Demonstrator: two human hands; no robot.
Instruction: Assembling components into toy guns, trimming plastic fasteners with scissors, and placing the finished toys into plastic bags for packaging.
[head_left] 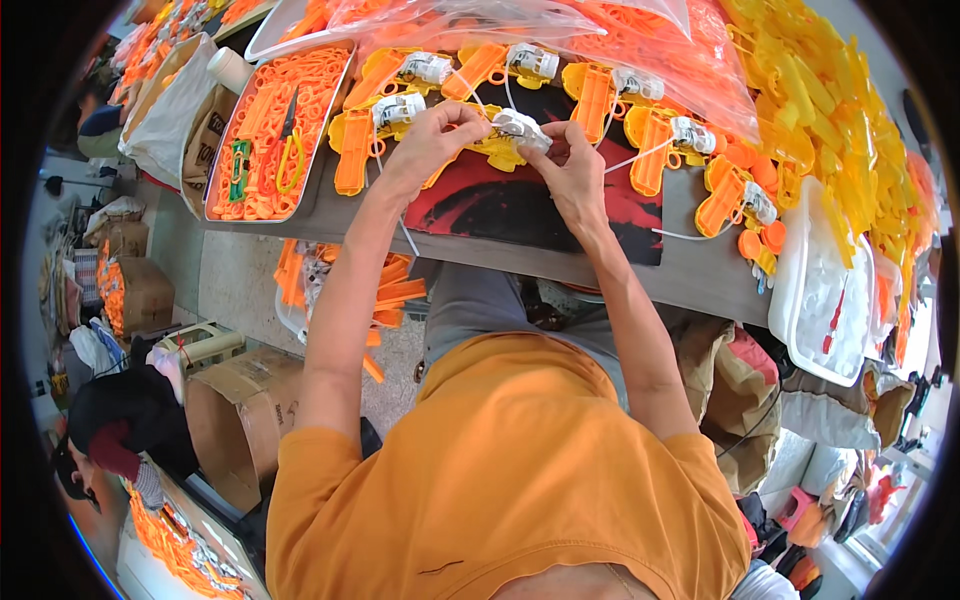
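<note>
Leftmost I see a tray [324, 130] of orange parts; centrally, the left hand [436, 142] pinches the left end of a white part [519, 126] over the mat's [600, 222] far side, the right hand [574, 172] gripping its right end.

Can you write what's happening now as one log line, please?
left hand: holds white part, left end | right hand: holds its right end | table: red-and-black mat, yellow-and-orange pieces

A cardboard box [262, 408] sits at left, a brown bag [752, 432] at right.
</note>
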